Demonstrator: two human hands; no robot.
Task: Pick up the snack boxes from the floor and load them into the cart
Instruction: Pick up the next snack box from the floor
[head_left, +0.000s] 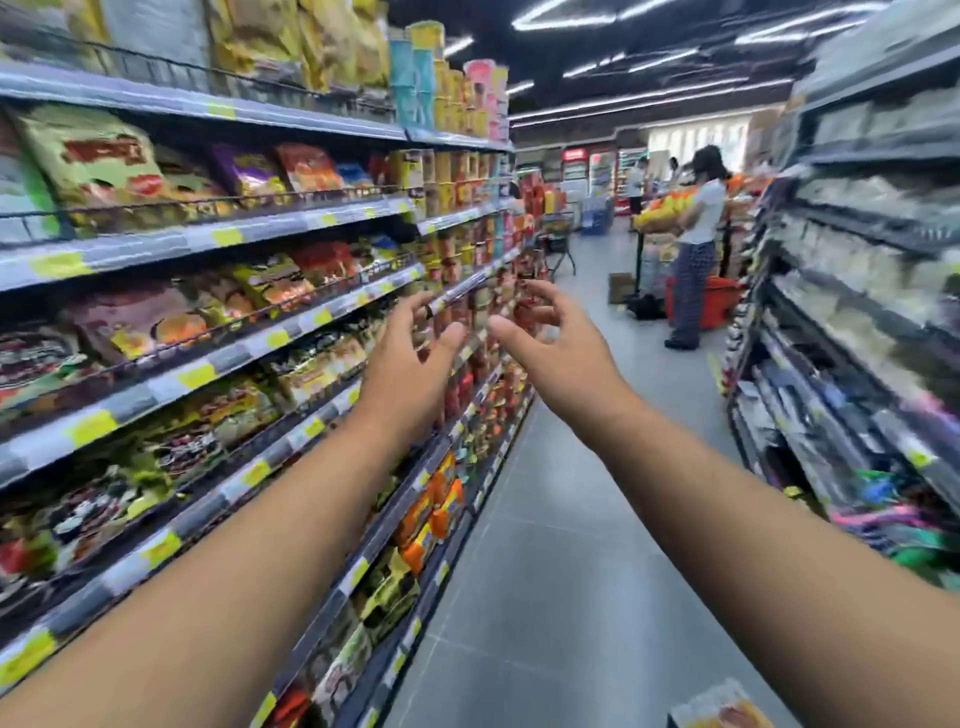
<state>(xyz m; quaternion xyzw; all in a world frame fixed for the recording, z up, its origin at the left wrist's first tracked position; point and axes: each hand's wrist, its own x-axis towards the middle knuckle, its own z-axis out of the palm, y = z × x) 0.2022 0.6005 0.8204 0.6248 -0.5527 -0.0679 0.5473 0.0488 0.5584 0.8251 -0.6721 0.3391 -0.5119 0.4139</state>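
Both my arms stretch forward at chest height in a shop aisle. My left hand (410, 358) has its fingers spread and holds nothing, close to the edge of the left shelving. My right hand (550, 348) is beside it, fingers curled apart, empty as well. A snack box (719, 709) with yellow and orange print shows partly at the bottom edge, under my right forearm. No cart of mine is in view.
Shelves (218, 358) full of snack bags line the left; shelves (857, 332) of pale packets line the right. The grey floor (561, 545) runs between them. Further down stands a person (693, 249) carrying goods, by a red basket (719, 306) and a cardboard box (621, 288).
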